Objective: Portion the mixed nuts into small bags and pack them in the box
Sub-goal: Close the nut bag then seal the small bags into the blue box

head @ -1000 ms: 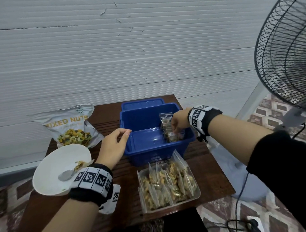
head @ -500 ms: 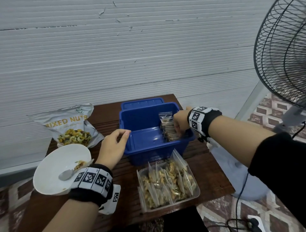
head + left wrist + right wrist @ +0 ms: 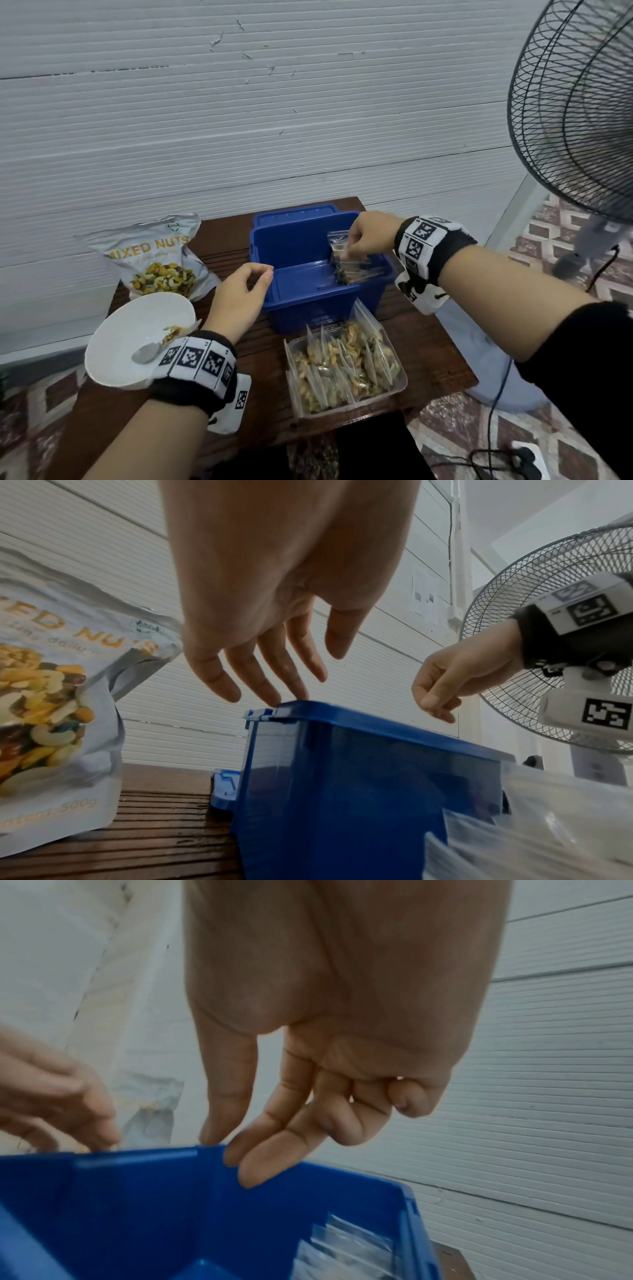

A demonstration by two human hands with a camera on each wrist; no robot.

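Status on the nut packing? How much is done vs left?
Done: a clear tray near the front edge holds many filled small bags. In hand: the right hand is over the blue box, at a small bag standing by its right wall; the left hand touches the box rim. Left: the tray bags still need packing; the white bowl holds few nuts.

Ribbed white wall, standing fan

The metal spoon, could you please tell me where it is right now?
In the head view the metal spoon lies in the white bowl at the wooden table's left edge, just before the mixed-nuts pouch and beside the left wrist.
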